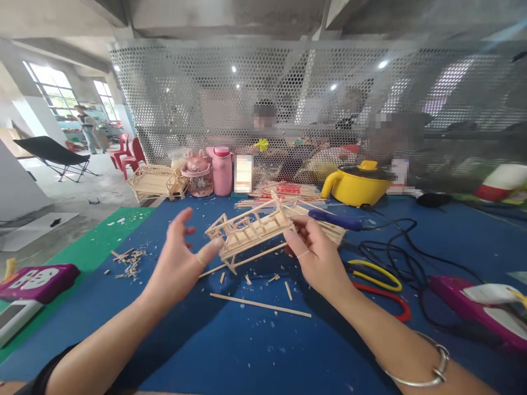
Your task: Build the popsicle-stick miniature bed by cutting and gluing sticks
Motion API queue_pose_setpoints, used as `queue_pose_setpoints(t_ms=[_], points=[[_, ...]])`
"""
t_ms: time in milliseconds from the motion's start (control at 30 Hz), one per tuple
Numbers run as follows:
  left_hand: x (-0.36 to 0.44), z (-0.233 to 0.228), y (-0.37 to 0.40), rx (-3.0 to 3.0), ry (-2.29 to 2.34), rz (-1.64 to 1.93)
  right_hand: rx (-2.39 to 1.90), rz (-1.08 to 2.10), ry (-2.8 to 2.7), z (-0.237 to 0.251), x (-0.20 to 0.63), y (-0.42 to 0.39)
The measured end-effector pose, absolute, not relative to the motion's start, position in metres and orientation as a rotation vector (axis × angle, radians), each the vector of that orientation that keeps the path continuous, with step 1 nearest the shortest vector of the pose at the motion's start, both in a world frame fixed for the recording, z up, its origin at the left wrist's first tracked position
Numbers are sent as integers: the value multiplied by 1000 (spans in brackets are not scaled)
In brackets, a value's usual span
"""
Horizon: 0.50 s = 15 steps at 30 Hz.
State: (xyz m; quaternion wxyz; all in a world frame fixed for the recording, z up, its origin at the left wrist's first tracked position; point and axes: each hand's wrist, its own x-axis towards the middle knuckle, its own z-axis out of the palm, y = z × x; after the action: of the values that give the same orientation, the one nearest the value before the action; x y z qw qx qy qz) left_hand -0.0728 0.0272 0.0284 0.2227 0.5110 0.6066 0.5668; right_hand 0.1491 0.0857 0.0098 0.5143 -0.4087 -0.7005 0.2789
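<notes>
I hold a small wooden stick model, shaped like a little bed frame, above the blue table. My right hand grips its right end with the fingers closed around the sticks. My left hand has its fingers spread; only the thumb tip presses against the model's left end. Loose wooden sticks and splinters lie on the table just below the model.
A blue glue gun with black cables lies to the right, near yellow and red pliers handles. A yellow pot, pink bottles and a finished stick model stand at the back. People sit behind a mesh screen.
</notes>
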Motion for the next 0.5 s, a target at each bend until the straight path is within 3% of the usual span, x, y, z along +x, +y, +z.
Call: queue_pose_setpoints(t_ms=[100, 200, 333, 500], points=[[-74, 55, 32, 1733, 1481, 1715, -940, 698, -1719, 11, 150, 86], [-66, 67, 49, 1823, 1184, 1272, -939, 636, -1721, 18, 153, 84], [-53, 51, 63, 1752, 928, 1055, -965, 472, -1723, 26, 156, 83], [-43, 28, 60, 1607, 963, 1197, -902, 386, -1761, 27, 157, 83]])
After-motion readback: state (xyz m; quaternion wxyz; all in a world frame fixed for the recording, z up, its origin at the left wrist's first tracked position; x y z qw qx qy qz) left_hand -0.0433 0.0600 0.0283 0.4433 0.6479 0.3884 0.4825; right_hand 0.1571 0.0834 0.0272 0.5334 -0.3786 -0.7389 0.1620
